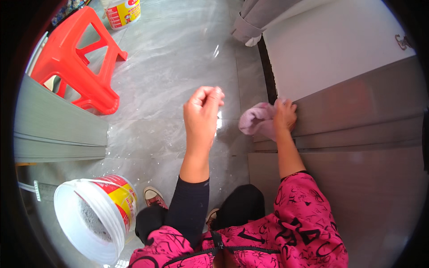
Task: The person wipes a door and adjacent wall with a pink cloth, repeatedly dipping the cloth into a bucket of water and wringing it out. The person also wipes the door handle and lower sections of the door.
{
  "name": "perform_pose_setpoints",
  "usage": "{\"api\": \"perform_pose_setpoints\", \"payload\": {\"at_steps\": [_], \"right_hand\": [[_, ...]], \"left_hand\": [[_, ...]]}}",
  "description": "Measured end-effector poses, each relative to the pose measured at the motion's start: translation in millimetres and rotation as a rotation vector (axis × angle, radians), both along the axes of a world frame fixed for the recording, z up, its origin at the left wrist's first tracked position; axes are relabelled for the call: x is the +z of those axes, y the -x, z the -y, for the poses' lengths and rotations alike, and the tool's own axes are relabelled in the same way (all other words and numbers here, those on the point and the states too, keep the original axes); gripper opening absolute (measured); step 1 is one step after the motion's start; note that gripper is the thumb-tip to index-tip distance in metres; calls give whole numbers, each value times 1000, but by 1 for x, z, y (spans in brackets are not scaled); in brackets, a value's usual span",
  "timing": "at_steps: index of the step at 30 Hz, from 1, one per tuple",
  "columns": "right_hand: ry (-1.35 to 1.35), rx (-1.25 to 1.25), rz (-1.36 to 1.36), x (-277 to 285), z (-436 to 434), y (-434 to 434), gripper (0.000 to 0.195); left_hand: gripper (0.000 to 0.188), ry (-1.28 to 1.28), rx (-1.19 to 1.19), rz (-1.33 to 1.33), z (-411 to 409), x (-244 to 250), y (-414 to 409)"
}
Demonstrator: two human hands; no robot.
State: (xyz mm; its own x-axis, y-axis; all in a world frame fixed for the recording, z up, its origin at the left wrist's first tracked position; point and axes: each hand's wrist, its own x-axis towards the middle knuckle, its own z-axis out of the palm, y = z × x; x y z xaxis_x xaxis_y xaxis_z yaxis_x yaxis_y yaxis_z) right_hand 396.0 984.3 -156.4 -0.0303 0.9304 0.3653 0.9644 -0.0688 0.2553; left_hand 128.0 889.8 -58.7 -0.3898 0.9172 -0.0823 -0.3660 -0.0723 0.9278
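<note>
My right hand (285,115) grips a pink cloth (257,121) against the lower part of the grey door frame (338,110) on the right; part of the cloth lies behind the fingers. In front of me, above the floor, my left hand (203,107) is loosely curled, and nothing shows between its fingers. A white plastic bucket (92,214) with a red and yellow label stands at the lower left, with greyish, foamy water inside.
A red plastic stool (77,63) stands on the grey tiled floor (167,67) at the upper left. Beyond it is another labelled bucket (122,15). A grey curtain (251,21) hangs at the top right beside a white wall (328,43). A grey frame edge (60,124) juts in from the left.
</note>
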Motion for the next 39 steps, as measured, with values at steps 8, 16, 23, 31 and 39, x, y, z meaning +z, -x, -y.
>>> {"api": "perform_pose_setpoints", "payload": {"at_steps": [8, 16, 23, 31, 39], "right_hand": [[412, 25, 246, -163, 22, -22, 14], [606, -24, 142, -131, 43, 2, 17], [251, 90, 166, -100, -10, -15, 29], [632, -125, 203, -185, 66, -16, 23], [1070, -60, 592, -14, 50, 19, 26]], "left_hand": [[20, 211, 264, 99, 14, -59, 52], [18, 157, 233, 135, 13, -66, 59], [17, 143, 188, 183, -3, -60, 36], [18, 127, 223, 157, -4, -62, 53], [19, 315, 287, 304, 25, -49, 69]]}}
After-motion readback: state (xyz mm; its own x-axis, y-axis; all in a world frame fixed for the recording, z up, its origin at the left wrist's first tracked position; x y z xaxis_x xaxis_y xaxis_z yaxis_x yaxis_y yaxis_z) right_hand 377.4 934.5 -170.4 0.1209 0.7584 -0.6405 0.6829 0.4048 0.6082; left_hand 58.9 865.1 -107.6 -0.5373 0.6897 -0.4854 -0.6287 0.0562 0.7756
